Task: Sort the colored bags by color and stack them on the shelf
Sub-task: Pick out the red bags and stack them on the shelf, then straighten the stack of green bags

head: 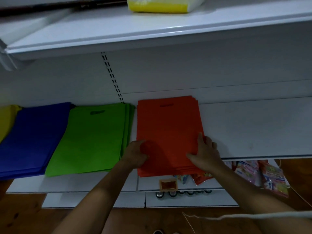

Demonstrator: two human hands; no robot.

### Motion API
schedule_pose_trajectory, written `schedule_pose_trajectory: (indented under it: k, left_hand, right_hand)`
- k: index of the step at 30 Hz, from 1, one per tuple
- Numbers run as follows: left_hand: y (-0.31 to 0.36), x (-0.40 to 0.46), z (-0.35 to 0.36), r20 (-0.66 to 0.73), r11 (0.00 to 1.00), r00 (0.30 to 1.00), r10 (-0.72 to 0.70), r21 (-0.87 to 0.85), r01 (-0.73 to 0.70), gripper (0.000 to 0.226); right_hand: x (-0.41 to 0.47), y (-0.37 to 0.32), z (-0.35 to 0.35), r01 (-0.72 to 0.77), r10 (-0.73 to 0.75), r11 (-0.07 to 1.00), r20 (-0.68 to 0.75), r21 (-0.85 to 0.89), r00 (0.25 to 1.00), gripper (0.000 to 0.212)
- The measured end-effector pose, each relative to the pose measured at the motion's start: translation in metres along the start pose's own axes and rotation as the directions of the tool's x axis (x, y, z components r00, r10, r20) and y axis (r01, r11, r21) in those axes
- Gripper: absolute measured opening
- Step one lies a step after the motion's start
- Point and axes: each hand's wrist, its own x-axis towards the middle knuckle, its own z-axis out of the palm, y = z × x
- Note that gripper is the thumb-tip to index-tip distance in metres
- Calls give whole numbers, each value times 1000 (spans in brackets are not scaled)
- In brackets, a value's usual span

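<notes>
A stack of orange bags (167,130) lies flat on the white shelf (253,129), its near end overhanging the front edge. My left hand (135,155) grips the stack's lower left edge. My right hand (205,152) holds its lower right edge, thumb on top and fingers along the side. To the left lie a green stack (91,141), a blue stack (32,139) and a yellow stack (5,120) at the frame's edge.
An upper shelf (118,36) overhangs, with a yellow-and-white packet (158,5) on it. Below the front edge hang colourful snack packets (270,176); a small orange box (168,184) and several dark bottle caps (184,193) sit on lower shelves. Wooden floor below.
</notes>
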Motion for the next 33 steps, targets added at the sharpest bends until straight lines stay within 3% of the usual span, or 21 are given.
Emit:
schedule_pose_trajectory:
  k: [6,10,14,18,23,28,33]
  left_hand:
    - [-1,-4,0,-6,1000,1000,8,-27,-8,62]
    - [3,-4,-7,-76,998,995,62,14,-61,37]
    - [4,-2,-26,-166,993,979,118,28,-115,37]
    - [-2,-1,-57,-221,988,965,141,92,-123,40]
    - [-37,10,-107,-326,995,940,104,29,-100,37]
    - [-92,22,-162,-317,999,948,23,-36,-37,44]
    - [-148,33,-207,-273,996,959,-76,26,86,60]
  right_hand:
    - [2,7,-4,-3,2,1000,34,29,999,109]
    - [1,2,-10,7,-6,1000,-31,16,1000,100]
    - [5,-24,-13,112,-118,993,-164,-46,979,88]
    - [4,-71,-6,220,-231,972,-162,-88,959,78]
    - [0,-131,20,320,-311,933,-78,163,947,69]
    - [-3,-182,60,271,-270,919,-43,287,962,59]
    - [3,-224,95,187,-197,920,-5,346,980,46]
